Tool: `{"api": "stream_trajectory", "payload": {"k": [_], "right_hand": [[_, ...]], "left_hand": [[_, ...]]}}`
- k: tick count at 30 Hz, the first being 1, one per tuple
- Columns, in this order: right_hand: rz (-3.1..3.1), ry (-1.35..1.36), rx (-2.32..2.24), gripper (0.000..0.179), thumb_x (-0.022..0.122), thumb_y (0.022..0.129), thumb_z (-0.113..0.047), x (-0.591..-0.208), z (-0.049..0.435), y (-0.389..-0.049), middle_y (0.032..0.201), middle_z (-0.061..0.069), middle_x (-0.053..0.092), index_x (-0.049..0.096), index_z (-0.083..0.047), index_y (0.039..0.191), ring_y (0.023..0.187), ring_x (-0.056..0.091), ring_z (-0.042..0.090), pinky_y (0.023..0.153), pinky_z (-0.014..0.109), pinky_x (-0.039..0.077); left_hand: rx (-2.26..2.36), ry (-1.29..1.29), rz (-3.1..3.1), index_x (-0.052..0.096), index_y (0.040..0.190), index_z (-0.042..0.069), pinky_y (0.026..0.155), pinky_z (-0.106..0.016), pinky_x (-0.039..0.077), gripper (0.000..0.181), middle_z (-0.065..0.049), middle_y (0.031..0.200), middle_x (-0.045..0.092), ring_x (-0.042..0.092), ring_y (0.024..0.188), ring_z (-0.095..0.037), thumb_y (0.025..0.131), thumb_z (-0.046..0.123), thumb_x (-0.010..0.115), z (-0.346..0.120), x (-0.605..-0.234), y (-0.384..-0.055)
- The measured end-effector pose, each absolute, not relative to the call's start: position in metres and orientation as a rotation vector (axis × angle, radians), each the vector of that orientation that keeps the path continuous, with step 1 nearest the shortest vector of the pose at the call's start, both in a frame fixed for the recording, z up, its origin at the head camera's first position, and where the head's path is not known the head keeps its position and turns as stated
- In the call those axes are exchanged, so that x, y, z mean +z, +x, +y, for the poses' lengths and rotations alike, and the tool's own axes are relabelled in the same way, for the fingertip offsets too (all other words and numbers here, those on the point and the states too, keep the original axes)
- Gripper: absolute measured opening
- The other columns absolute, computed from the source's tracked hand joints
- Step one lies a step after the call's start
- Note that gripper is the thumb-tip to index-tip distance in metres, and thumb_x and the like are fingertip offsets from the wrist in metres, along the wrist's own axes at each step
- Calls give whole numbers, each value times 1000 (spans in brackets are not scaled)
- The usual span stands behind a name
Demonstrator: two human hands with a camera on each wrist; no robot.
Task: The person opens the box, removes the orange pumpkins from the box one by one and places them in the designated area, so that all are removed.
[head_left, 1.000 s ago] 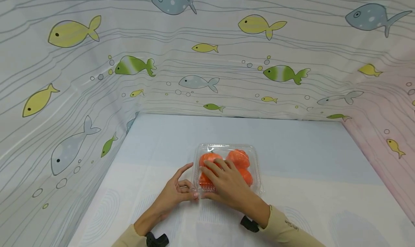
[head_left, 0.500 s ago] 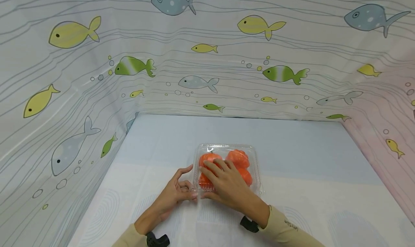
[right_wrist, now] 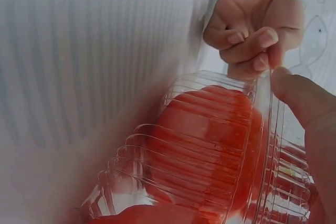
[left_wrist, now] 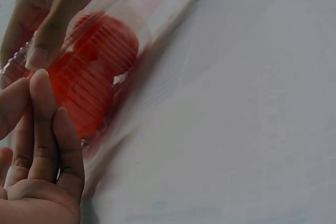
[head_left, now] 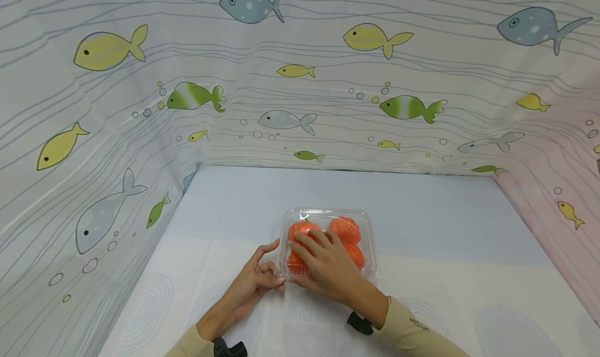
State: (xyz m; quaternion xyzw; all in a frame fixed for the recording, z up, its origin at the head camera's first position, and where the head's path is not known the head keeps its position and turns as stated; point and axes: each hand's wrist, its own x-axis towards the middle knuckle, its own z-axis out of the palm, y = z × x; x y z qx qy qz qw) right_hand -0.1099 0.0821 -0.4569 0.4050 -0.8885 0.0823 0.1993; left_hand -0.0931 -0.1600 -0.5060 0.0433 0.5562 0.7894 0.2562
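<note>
A clear plastic clamshell box point(head_left: 372, 245) stands on the table, its lid down. Several ribbed orange-red fruits point(head_left: 345, 229) show through the plastic. At the near left corner, my left hand point(head_left: 248, 285) pinches the rim between thumb and fingers, with its index finger stretched along the left side. My right hand point(head_left: 334, 267) lies over the lid with bent fingers, covering part of the fruits. In the right wrist view, the right thumb point(right_wrist: 299, 94) is at the rim, right by the left fingertips point(right_wrist: 268, 38). Ridged plastic walls and the fruit point(right_wrist: 205, 145) fill the lower part of that view.
The box sits in the middle of a pale blue and white tabletop point(head_left: 436, 216). A curtain point(head_left: 328, 96) printed with fish encloses the table at the back and on both sides. Dark straps point(head_left: 360, 323) circle both wrists.
The left thumb and fingertips have shifted slightly and closed in at the box's corner. The right hand and the box have hardly moved.
</note>
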Motion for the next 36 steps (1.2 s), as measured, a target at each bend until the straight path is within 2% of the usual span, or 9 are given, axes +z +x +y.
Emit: {"api": "stream_trajectory", "payload": {"k": [10, 21, 27, 36], "right_hand": [[-2402, 1140, 217, 73, 79, 83, -60, -461, 80, -112, 134, 6, 63, 63, -14, 138, 121, 55, 30, 96, 50, 47], [-2472, 1137, 281, 71, 79, 84, -59, -455, 81, -111, 138, 6, 63, 64, -17, 139, 125, 52, 30, 103, 53, 46], [-2473, 1134, 294, 70, 80, 83, -59, -451, 82, -111, 137, 5, 64, 64, -18, 138, 126, 54, 30, 105, 52, 46], [-2439, 1136, 333, 70, 84, 80, -56, -452, 86, -110, 136, 6, 65, 65, -18, 135, 125, 55, 32, 105, 53, 47]], "left_hand": [[2167, 61, 1451, 22, 163, 23, 80, -28, 55, 86, 0, 86, 57, 63, 77, -15, 95, -2, 67, -159, -503, -91], [2131, 193, 1540, 18, 163, 25, 89, -33, 57, 86, -5, 95, 65, 70, 86, -21, 98, 2, 68, -162, -503, -89], [2106, 234, 1617, 21, 162, 21, 89, -36, 58, 80, -6, 93, 68, 72, 84, -22, 99, 3, 68, -165, -503, -91], [2060, 285, 1671, 24, 161, 20, 88, -38, 58, 78, -8, 91, 68, 71, 83, -24, 99, 5, 68, -166, -500, -93]]}}
